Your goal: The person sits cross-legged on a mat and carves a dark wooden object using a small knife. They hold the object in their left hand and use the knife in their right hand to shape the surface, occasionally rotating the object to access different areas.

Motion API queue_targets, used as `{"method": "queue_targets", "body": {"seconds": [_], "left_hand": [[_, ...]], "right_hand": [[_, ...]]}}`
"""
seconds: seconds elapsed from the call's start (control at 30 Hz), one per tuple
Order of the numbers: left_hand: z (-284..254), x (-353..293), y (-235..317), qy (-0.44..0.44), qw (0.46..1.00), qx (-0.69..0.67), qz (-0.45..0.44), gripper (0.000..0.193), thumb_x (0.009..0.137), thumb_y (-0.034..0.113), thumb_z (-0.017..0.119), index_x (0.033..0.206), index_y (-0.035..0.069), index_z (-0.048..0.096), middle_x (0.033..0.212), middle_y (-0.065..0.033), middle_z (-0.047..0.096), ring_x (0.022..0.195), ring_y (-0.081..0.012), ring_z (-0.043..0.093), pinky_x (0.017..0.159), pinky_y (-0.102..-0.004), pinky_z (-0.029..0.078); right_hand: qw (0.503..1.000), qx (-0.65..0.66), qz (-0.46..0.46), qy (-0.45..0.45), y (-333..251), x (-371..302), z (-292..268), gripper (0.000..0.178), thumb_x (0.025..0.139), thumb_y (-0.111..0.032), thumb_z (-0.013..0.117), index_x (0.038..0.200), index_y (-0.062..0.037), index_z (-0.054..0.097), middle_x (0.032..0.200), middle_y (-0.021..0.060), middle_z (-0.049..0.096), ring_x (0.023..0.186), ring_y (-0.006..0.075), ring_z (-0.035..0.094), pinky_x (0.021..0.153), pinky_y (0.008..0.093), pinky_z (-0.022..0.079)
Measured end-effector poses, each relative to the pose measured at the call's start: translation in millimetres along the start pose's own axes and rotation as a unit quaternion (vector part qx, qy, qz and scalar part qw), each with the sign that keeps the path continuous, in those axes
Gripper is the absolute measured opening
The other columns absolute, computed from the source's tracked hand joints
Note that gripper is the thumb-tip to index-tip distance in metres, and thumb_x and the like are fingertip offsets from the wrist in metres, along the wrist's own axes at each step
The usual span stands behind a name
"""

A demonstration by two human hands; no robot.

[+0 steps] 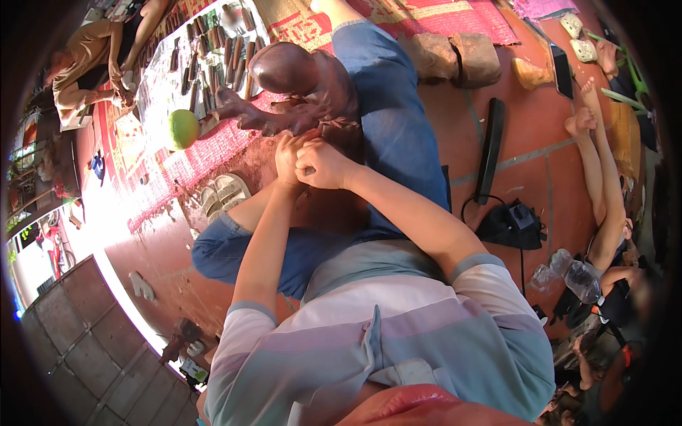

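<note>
A dark brown wooden carving [298,89] with a rounded, polished top rests against my leg in blue jeans [398,135]. My left hand [287,155] and my right hand [324,165] are pressed together at the carving's lower edge. The fingers of both are curled, and the right hand partly wraps over the left. Whatever lies inside the closed fingers is hidden.
Several wooden-handled carving tools [213,57] lie on a red mat by a green round fruit [183,129]. Pale sandals [224,193] sit at my left. A black power adapter [511,224], plastic bottles [572,273] and another person's leg [600,177] are right. A second person [92,57] sits upper left.
</note>
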State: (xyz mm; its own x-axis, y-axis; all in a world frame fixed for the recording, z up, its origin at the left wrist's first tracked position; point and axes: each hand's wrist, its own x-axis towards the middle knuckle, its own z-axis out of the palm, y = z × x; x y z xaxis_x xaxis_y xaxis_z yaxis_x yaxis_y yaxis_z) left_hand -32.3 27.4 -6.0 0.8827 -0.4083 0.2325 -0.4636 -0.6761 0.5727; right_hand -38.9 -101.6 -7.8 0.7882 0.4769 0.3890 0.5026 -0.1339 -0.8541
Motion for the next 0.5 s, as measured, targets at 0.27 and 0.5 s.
{"method": "queue_targets", "body": {"seconds": [0.27,0.5], "left_hand": [[12.2,0.4,-16.3,0.058,0.998,0.034,0.02,0.028,0.069,0.016,0.056,0.093,0.007,0.067,0.097,-0.0077,0.066,0.08,-0.0228,0.059,0.074,-0.0321,0.045],[13.0,-17.2,-21.0,0.028,1.0,0.012,-0.005,0.03,0.071,0.016,0.054,0.096,0.006,0.067,0.101,-0.0086,0.066,0.088,-0.0207,0.06,0.077,-0.0312,0.045]], "right_hand": [[1.0,0.021,0.015,-0.016,-6.2,6.9,-6.2,0.009,0.061,-0.007,0.058,0.053,-0.0041,0.054,0.059,0.0123,0.056,0.06,0.0303,0.055,0.058,0.0377,0.044],[0.998,0.012,0.047,-0.044,-13.6,15.4,-4.6,0.009,0.061,-0.007,0.059,0.053,-0.0036,0.055,0.06,0.0152,0.057,0.062,0.0309,0.058,0.058,0.0378,0.046]]}}
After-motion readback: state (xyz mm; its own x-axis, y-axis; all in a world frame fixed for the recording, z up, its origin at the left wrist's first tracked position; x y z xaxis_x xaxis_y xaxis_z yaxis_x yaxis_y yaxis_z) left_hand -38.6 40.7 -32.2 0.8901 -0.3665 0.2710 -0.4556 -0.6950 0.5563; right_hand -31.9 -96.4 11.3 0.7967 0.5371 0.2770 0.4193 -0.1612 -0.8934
